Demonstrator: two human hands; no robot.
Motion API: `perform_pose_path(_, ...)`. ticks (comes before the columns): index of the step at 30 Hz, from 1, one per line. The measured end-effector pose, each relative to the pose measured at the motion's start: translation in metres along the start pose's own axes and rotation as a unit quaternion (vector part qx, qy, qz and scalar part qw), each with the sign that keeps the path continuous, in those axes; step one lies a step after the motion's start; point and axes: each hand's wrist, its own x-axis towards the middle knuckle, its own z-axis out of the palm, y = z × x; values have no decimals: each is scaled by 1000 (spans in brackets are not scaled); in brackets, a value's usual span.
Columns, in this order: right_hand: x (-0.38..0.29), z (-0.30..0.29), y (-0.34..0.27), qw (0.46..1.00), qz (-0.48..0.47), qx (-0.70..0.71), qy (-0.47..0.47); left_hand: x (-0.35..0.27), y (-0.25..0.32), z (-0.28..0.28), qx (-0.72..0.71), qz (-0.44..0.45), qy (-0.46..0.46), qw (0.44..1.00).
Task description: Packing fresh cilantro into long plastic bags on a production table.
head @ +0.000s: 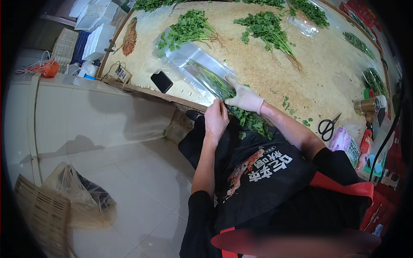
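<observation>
My right hand (246, 96), in a pale thin glove, lies over a clear plastic bag (206, 75) with a bunch of leafy herbs in it, thumb and fingers around it. Leaves (255, 124), like coriander, stick out of the bag's near end, over the table edge by the apron. My bare left hand (216, 116) pinches the bag's near end, close to my right thumb. Flat empty bags (185, 54) lie beneath and beyond. Two loose rooted bunches, one on the left (190, 27) and one on the right (269, 32), rest farther back on the table.
A phone (162, 82) and a power strip (123, 73) lie near the left edge. Black-handled scissors (328, 127) are at the right, near a metal can (366, 105). Bagged herbs (375, 82) line the far right. The wooden rim (161, 96) borders the table.
</observation>
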Motion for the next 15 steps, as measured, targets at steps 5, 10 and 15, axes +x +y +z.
perform_pose_path(5, -16, 7, -27, 996, -88, -8, -21, -48, 16, -24, -23, 26, 76, 997)
perform_pose_path(10, -30, 33, -36, 981, -42, 6, -190, -104, 5, -34, -53, -32, 67, 996)
perform_pose_path(15, -27, 52, -22, 957, 36, 1, -289, -121, -25, -23, -65, -180, 103, 976)
